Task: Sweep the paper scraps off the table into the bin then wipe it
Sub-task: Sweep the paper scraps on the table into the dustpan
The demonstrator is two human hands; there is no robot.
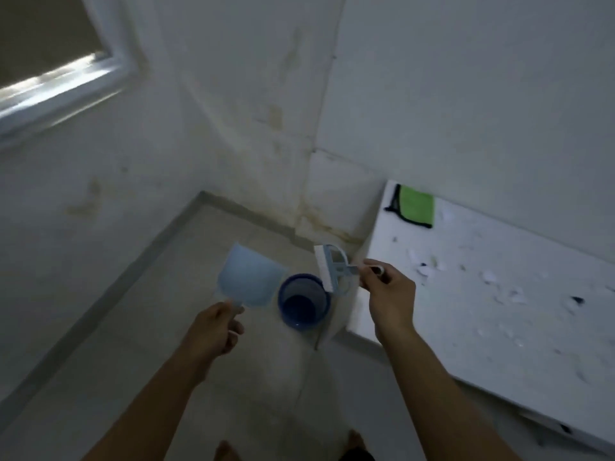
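Many paper scraps (489, 277) on table (466, 327), green cloth (416, 207) at far corner

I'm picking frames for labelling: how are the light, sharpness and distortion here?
Head view: dim, bluish light; soft motion blur smears the brush in the right hand and the dustpan in the left hand; wide-angle bending curves the walls; paper scraps on the table are fuzzy.

No readable txt, labels, nos. or signs anywhere.
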